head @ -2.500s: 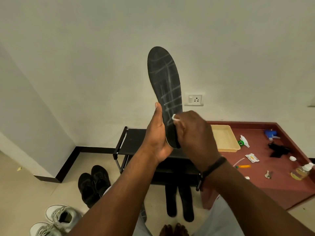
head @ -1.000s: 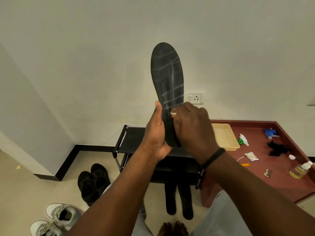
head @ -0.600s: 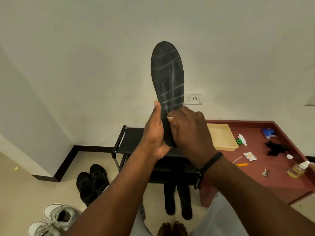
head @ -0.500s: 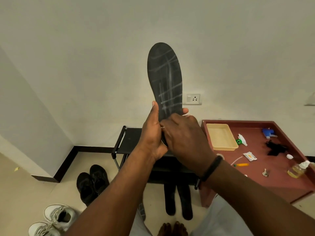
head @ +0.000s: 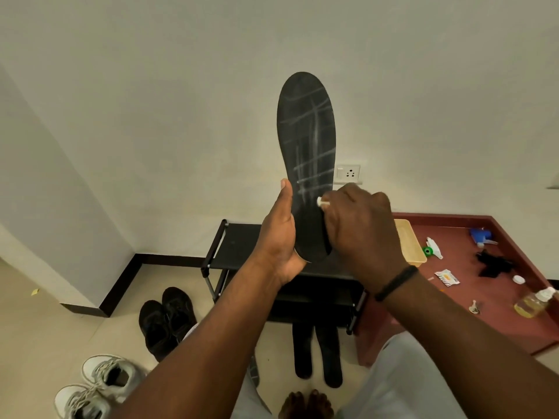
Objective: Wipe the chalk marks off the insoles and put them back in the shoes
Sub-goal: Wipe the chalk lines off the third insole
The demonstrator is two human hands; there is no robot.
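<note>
The left hand (head: 279, 237) grips the upright insole (head: 307, 152) by its heel; the right hand (head: 360, 225) pinches a small white piece (head: 320, 202) against it. Better to brace firmly and rub along each chalk line up to the toe.

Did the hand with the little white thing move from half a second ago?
Yes. The right hand moved right, toward the wall socket, along the insole.

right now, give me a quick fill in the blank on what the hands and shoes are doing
1. The left hand holds a black ____ upright.
2. The right hand pinches a small ____ stick against it.
3. The black shoes stand on the ____.
4. Chalk marks are ____ on the held piece.

Missing: insole; white; floor; visible
</note>
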